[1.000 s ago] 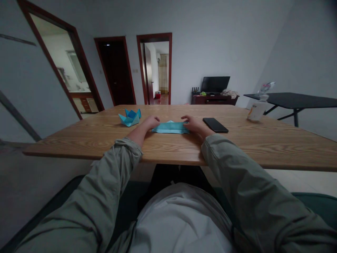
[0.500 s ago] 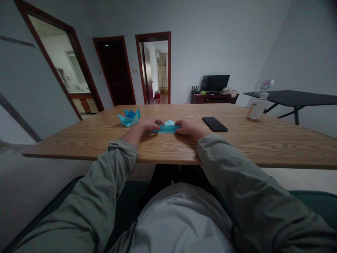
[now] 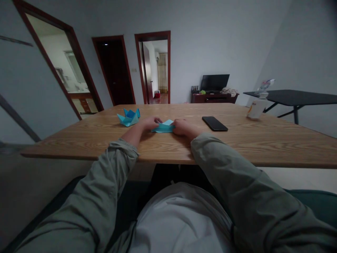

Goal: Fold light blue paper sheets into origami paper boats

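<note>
Between my hands, just above or on the wooden table, is a partly folded sheet of light-blue origami paper (image 3: 165, 128) with a flat front band and a pointed flap behind it. My left hand (image 3: 151, 123) grips its left end, fingers curled over the back edge. At the right end my right hand (image 3: 181, 127) pinches the paper, its thumb and fingers closed on the corner. To the left of my left hand stands a folded blue paper boat (image 3: 129, 118) with raised points; neither hand touches it.
The wooden table (image 3: 223, 149) spreads in front of me. A black smartphone (image 3: 214, 123) lies right of my right hand. Farther right is a white bottle-like container (image 3: 256, 109). Beyond the table are a dark folding table (image 3: 297, 97) and a TV (image 3: 215, 83) on a low cabinet.
My right hand has moved a little left, bringing the paper's right end inward. The paper now bows and its back flap looks tilted. My left hand stays nearly still.
</note>
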Tool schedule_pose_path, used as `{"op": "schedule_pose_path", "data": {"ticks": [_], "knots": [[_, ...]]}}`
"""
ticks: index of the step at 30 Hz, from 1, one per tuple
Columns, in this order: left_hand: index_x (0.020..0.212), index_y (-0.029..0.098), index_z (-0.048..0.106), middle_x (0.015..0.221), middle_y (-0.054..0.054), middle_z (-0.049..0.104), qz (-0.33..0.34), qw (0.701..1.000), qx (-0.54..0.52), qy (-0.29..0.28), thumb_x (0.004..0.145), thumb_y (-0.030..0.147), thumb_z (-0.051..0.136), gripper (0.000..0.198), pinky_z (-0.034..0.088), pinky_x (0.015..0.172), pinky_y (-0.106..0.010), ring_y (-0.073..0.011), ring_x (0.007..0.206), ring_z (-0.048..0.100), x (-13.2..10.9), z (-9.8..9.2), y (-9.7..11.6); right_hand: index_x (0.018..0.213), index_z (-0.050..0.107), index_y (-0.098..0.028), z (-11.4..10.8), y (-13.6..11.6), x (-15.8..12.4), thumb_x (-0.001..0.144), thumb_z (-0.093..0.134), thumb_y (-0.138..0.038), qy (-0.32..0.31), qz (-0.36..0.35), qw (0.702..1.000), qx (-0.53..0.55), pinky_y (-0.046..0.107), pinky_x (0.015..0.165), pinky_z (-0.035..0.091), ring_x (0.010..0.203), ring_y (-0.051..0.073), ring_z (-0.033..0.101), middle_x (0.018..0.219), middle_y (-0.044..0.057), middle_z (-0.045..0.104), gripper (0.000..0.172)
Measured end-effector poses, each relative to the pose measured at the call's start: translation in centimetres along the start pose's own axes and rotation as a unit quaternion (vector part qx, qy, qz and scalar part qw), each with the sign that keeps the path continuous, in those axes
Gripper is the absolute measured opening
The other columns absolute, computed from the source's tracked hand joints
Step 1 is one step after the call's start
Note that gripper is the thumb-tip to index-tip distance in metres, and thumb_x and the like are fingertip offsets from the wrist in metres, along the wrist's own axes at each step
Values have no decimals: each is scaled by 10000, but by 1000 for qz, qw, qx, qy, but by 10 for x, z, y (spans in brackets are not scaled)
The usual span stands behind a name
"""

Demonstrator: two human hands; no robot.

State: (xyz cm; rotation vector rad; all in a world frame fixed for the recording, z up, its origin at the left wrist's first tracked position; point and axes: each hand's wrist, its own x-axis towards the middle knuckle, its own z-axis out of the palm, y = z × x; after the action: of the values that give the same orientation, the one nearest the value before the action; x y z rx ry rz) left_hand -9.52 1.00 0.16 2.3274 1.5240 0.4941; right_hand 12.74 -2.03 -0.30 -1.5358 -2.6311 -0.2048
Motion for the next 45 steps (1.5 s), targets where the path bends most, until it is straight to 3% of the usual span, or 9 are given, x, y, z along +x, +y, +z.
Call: {"op": "schedule_pose_path", "data": {"ticks": [6,13,18,24,29,33,36,45], "knots": [[1100,165,669,924,-43,667,-24,998,13,64,684,126,630,420,462,640,-214,-141,776,605,1,-10,-25,1207,685,-193,-2,-1,-1,848,546,-278,-21,43,998,28,313,909,468,1067,266,661,1236,139,676,394],[1058,149,588,909,-41,628,-65,990,9,129,718,252,743,388,424,624,-215,-127,741,565,-2,-12,-25,1174,690,-169,-4,-2,-2,818,578,-257,-6,41,998,51,305,857,491,1036,275,670,1181,155,697,384],[1028,144,631,943,-54,674,-60,994,-14,85,700,223,733,353,454,645,-207,-135,778,608,3,-7,-30,1376,527,-195,4,4,0,802,587,-241,34,22,996,74,339,891,491,1089,280,646,1262,139,660,578],[1231,191,652,1015,-36,693,1,999,-14,34,682,144,641,551,466,631,-191,-118,756,616,0,-3,-17,1437,439,-222,13,9,5,796,568,-222,54,20,994,88,335,834,501,1027,276,663,1213,127,682,655],[1175,203,718,889,-15,713,-5,999,34,-22,694,138,603,499,443,603,-177,-119,711,600,-10,-4,1,1439,467,-236,11,9,4,801,576,-229,48,5,996,78,332,878,487,1063,268,653,1259,118,664,647],[1149,209,737,813,-3,719,-28,998,38,-38,689,147,589,487,425,566,-187,-121,641,579,-13,-3,5,1234,673,-242,6,7,2,833,546,-242,24,-17,998,52,301,921,462,1056,247,658,1198,105,694,420],[1113,193,752,819,-13,727,-17,999,38,-34,677,123,564,480,433,587,-192,-133,679,594,-12,-1,2,1144,724,-228,3,5,0,835,535,-240,17,-19,999,37,290,908,465,1022,241,669,1163,116,704,362],[1122,179,750,936,-47,737,24,997,74,21,686,122,561,478,485,732,-215,-169,813,629,-2,3,-4,1133,729,-185,4,5,3,831,526,-220,6,-11,999,37,276,859,479,1004,247,675,1152,138,710,366]]}}
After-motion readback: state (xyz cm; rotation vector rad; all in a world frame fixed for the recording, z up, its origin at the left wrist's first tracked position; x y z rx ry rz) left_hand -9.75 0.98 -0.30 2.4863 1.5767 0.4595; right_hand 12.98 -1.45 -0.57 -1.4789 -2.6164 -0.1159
